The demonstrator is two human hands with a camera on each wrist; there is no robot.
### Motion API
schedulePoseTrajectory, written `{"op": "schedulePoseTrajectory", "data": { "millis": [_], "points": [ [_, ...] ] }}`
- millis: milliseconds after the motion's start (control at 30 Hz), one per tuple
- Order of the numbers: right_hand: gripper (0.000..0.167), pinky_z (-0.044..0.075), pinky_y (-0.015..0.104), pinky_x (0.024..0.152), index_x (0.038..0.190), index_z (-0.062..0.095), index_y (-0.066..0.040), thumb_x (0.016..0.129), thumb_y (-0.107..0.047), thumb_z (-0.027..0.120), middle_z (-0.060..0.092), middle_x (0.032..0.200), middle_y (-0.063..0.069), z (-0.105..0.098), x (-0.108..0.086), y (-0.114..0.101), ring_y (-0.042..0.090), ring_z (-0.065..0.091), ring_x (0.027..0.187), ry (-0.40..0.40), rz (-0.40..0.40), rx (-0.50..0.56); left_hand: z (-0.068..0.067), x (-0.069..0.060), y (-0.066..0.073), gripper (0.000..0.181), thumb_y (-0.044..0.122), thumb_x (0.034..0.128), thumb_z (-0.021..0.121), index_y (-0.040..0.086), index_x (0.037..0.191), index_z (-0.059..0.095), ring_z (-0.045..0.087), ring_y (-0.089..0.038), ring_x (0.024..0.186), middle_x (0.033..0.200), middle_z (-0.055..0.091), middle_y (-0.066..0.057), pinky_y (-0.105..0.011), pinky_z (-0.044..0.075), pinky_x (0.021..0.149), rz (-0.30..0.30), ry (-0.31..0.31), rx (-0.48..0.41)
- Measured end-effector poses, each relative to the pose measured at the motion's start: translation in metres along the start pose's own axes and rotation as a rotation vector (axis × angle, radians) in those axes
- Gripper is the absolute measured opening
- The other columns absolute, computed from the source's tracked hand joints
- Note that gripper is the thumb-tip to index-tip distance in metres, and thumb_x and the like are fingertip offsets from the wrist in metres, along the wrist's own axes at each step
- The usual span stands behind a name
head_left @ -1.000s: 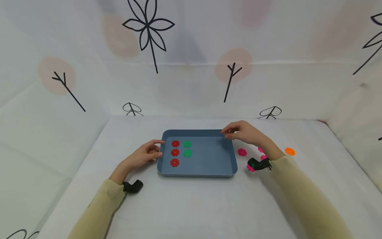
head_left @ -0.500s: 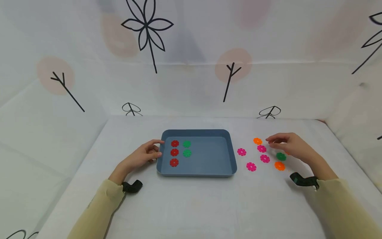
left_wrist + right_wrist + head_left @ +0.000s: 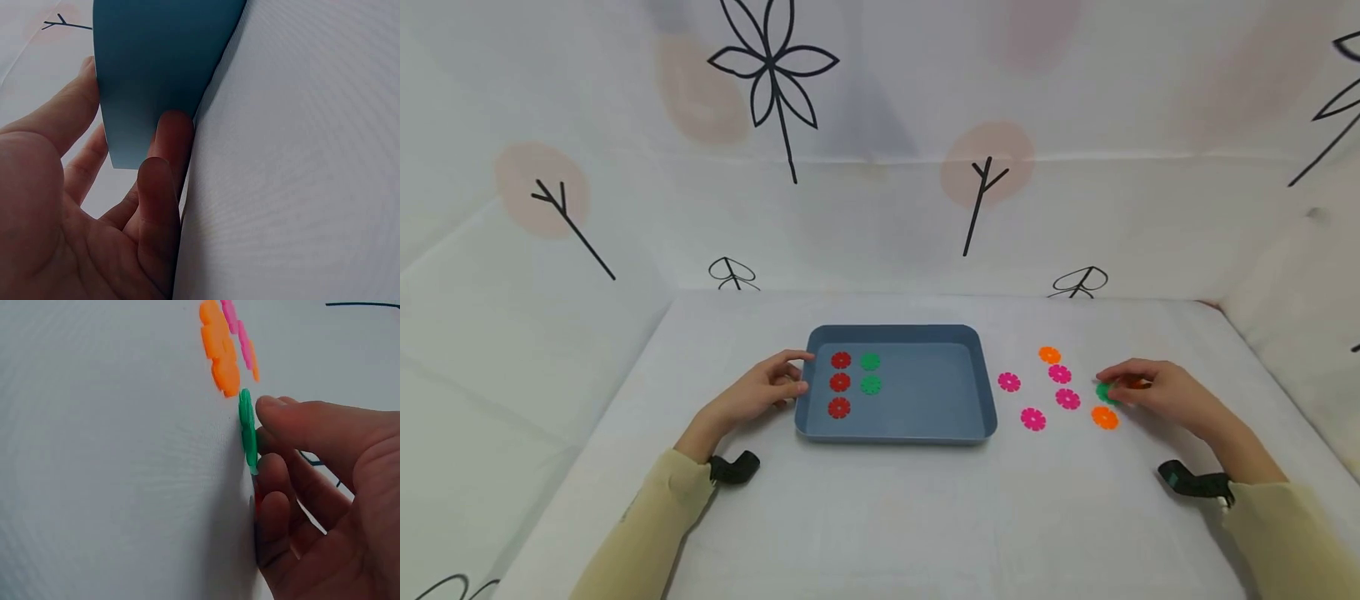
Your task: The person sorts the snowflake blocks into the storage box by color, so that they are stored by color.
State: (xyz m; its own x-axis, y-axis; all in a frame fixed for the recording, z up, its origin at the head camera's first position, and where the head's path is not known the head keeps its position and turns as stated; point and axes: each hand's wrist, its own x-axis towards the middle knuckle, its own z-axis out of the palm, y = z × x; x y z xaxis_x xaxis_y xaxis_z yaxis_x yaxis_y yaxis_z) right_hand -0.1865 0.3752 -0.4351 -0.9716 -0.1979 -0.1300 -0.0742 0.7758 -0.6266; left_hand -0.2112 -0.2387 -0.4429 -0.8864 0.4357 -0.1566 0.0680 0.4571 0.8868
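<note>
My left hand (image 3: pixel 765 387) rests against the left end of the blue-grey tray (image 3: pixel 895 437), fingertips touching its rim and side wall. In the left wrist view, the tray's wall (image 3: pixel 156 69) stands beside the thumb and fingers. Inside the tray lie red notched discs (image 3: pixel 839 382) in a column, with two green discs (image 3: pixel 870 385) beside them. My right hand (image 3: pixel 1165 396) hovers low over a loose green disc (image 3: pixel 1103 392), partly covered by the fingertips. In the right wrist view, thumb and fingers are close to the green disc (image 3: pixel 247 428); contact is unclear.
Several pink discs (image 3: pixel 1033 419) and orange discs (image 3: pixel 1105 417) lie on the white cloth between tray and right hand. Under the right fingers, a reddish-orange disc (image 3: pixel 1138 384) shows partly. A patterned cloth wall (image 3: pixel 880 225) stands behind.
My right hand has moved from above the tray's right side out to the right, then down onto the green disc among the loose ones. The left hand stays at the tray.
</note>
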Motion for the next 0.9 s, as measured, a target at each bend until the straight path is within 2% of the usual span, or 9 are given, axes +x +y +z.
{"op": "schedulePoseTrajectory", "data": {
  "millis": [167,467,600,900],
  "points": [
    [0.038,0.051,0.026,0.065,0.122,0.067,-0.003,0.089,-0.021,0.076,0.060,0.100,0.009,0.0018,0.0004,0.0010,0.024,0.051,0.093,0.004,-0.016,-0.014,0.0003,-0.0003,0.0010,0.055,0.028,0.0960,0.068,0.016,0.145,0.047,0.057,-0.028,0.086,0.111,0.058,-0.013,-0.035,0.050,0.075,0.007,-0.001,0.013],
    [0.034,0.050,0.025,0.065,0.117,0.068,-0.002,0.086,-0.011,0.076,0.059,0.095,0.007,0.0059,0.0006,-0.0032,0.027,0.051,0.091,0.025,-0.055,-0.074,0.0004,-0.0008,0.0019,0.054,0.028,0.0961,0.068,0.016,0.144,0.048,0.057,-0.028,0.086,0.111,0.058,-0.013,-0.035,0.050,0.075,0.007,-0.003,0.016],
    [0.032,0.049,0.025,0.065,0.115,0.069,-0.002,0.085,-0.011,0.077,0.059,0.096,0.008,0.0055,-0.0003,-0.0055,0.028,0.050,0.092,0.031,-0.061,-0.107,0.0003,-0.0001,0.0027,0.054,0.028,0.0964,0.068,0.016,0.145,0.048,0.057,-0.028,0.085,0.110,0.058,-0.013,-0.035,0.050,0.075,0.002,-0.004,0.014],
    [0.033,0.050,0.025,0.066,0.116,0.068,-0.002,0.086,-0.011,0.076,0.059,0.102,0.011,0.0062,-0.0001,-0.0072,0.030,0.050,0.095,0.035,-0.043,-0.098,0.0003,0.0005,0.0008,0.054,0.029,0.0959,0.068,0.017,0.144,0.048,0.057,-0.029,0.087,0.111,0.058,-0.013,-0.036,0.050,0.075,0.004,-0.001,0.012]
  ]
}}
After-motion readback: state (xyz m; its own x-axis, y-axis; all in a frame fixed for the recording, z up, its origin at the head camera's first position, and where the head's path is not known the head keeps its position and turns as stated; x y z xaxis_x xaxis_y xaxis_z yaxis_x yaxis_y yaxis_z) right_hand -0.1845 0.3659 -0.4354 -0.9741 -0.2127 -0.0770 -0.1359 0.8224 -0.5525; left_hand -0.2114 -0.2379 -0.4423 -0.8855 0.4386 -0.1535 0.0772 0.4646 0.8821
